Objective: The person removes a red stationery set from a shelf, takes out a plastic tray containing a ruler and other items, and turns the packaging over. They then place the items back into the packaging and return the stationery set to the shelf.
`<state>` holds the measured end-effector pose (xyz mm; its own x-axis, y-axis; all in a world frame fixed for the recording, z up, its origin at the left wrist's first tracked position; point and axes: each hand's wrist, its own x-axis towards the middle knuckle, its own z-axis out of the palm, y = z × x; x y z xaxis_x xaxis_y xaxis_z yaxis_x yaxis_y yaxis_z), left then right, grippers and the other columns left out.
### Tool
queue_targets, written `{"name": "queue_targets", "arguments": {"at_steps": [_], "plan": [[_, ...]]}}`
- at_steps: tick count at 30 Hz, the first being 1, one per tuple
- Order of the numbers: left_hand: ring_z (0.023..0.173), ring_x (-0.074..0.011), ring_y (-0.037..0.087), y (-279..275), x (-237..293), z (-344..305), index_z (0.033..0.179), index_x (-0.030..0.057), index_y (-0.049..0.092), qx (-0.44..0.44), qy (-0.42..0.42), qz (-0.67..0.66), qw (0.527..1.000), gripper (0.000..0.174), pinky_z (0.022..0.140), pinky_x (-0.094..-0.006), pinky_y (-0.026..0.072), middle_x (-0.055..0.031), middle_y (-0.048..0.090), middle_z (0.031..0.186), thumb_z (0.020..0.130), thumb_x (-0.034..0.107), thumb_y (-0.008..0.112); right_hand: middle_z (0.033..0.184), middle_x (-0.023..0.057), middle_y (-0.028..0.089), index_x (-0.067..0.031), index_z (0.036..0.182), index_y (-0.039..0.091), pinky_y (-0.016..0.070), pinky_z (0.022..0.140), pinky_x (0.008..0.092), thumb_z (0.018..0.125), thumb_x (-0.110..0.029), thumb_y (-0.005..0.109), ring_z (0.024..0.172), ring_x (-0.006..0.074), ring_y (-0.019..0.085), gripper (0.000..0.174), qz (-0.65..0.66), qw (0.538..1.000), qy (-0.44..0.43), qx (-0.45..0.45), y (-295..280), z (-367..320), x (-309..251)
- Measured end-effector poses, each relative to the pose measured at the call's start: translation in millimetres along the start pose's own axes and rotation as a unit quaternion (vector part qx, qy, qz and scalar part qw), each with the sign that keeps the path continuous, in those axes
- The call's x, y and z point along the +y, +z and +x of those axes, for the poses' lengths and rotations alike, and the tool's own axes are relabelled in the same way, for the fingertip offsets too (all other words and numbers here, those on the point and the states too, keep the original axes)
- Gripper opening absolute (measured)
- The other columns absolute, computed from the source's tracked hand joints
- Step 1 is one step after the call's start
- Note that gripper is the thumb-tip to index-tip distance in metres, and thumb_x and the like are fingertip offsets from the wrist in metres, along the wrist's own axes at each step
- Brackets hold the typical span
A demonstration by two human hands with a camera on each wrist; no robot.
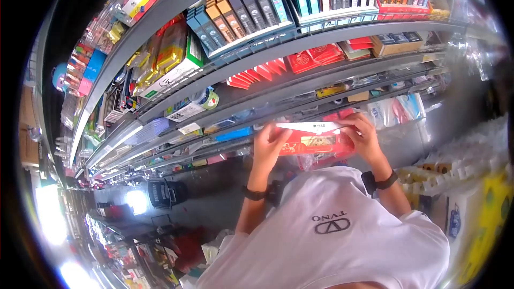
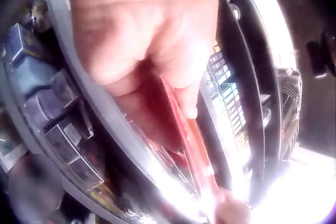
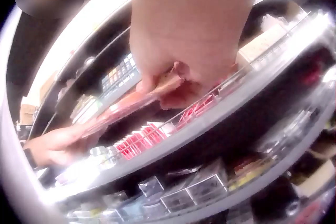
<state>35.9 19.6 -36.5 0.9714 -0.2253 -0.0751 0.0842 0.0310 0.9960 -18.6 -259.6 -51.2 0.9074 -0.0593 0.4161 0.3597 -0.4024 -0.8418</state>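
Observation:
A flat red packet (image 1: 300, 148) with a white top strip (image 1: 310, 127) and a yellowish patch in its middle is held up in front of the chest. My left hand (image 1: 269, 142) grips its left end between thumb and fingers. At the opposite end, my right hand (image 1: 364, 135) pinches the packet near the top corner. Seen edge-on in the left wrist view, the packet (image 2: 197, 148) runs down from the left hand (image 2: 142, 40). The right wrist view shows its thin edge (image 3: 123, 108) stretching from the right hand (image 3: 184, 71) towards the left.
Grey shelves (image 1: 316, 35) rise ahead, with rows of small upright boxes (image 1: 235, 13) in trays. Red envelopes (image 1: 316, 58) lie on the shelf below. Plastic-wrapped goods (image 1: 396, 109) fill the lower shelf at right. A dark basket (image 1: 159, 194) stands on the floor at left.

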Motion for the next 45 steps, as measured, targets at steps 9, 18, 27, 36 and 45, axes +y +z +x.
{"name": "queue_targets", "arguments": {"at_steps": [9, 18, 27, 36, 45], "plan": [[0.098, -0.0116, 0.066, -11.3, -8.3, -5.0, 0.115, -0.0009, 0.065, 0.039, 0.047, 0.032, 0.998, 0.025, 0.085, -0.026, 0.0529, -0.0081, 0.071, 0.107, 0.091, 0.004, 0.071, 0.09, 0.0129, 0.068, -0.0002, 0.095, 0.069, 0.0513, 0.071, 0.0351, 0.089, -0.006, 0.071, 0.082, 0.0306, 0.065, 0.009, -0.048, 0.998, 0.033, -0.034, 12.4, 3.8, -6.4], [0.091, -0.0119, 0.067, -21.7, -13.3, -4.1, 0.11, 0.0, 0.067, 0.02, 0.036, 0.08, 0.996, 0.027, 0.08, -0.026, 0.0533, -0.006, 0.071, 0.1, 0.086, 0.006, 0.078, 0.092, 0.0122, 0.068, -0.0045, 0.097, 0.069, 0.0518, 0.073, 0.0397, 0.087, -0.011, 0.073, 0.083, 0.0339, 0.064, 0.013, -0.099, 0.994, 0.003, -0.045, 14.5, 0.4, -2.6], [0.095, -0.0108, 0.065, -4.9, -3.5, -3.8, 0.111, -0.0007, 0.066, -0.002, 0.04, 0.056, 0.998, 0.03, 0.082, -0.0259, 0.0528, -0.0075, 0.07, 0.106, 0.086, 0.008, 0.079, 0.103, 0.0115, 0.066, -0.0083, 0.115, 0.066, 0.0538, 0.081, 0.0422, 0.08, -0.018, 0.079, 0.095, 0.0346, 0.064, 0.039, -0.22, 0.958, -0.108, -0.147, 16.3, 8.9, -32.5], [0.11, -0.0168, 0.062, 5.0, -17.9, -4.2, 0.135, -0.0017, 0.05, -0.228, -0.028, -0.043, 0.972, 0.052, 0.094, -0.0365, 0.053, -0.0096, 0.062, 0.125, 0.095, 0.023, 0.071, 0.11, 0.0125, 0.063, -0.0094, 0.124, 0.061, 0.0539, 0.077, 0.0415, 0.086, -0.017, 0.076, 0.095, 0.0353, 0.063, 0.041, -0.101, 0.994, 0.004, -0.029, 29.8, 5.8, -24.9], [0.109, -0.0207, 0.065, 11.4, -36.2, 3.3, 0.13, 0.0002, 0.052, -0.116, -0.076, -0.144, 0.98, 0.036, 0.09, -0.0371, 0.059, -0.0095, 0.061, 0.123, 0.097, 0.008, 0.065, 0.104, 0.0126, 0.063, -0.0091, 0.123, 0.064, 0.053, 0.08, 0.0411, 0.075, -0.014, 0.083, 0.093, 0.034, 0.062, 0.052, -0.129, 0.988, -0.079, -0.003, 29.9, 18.1, -36.9]]}}
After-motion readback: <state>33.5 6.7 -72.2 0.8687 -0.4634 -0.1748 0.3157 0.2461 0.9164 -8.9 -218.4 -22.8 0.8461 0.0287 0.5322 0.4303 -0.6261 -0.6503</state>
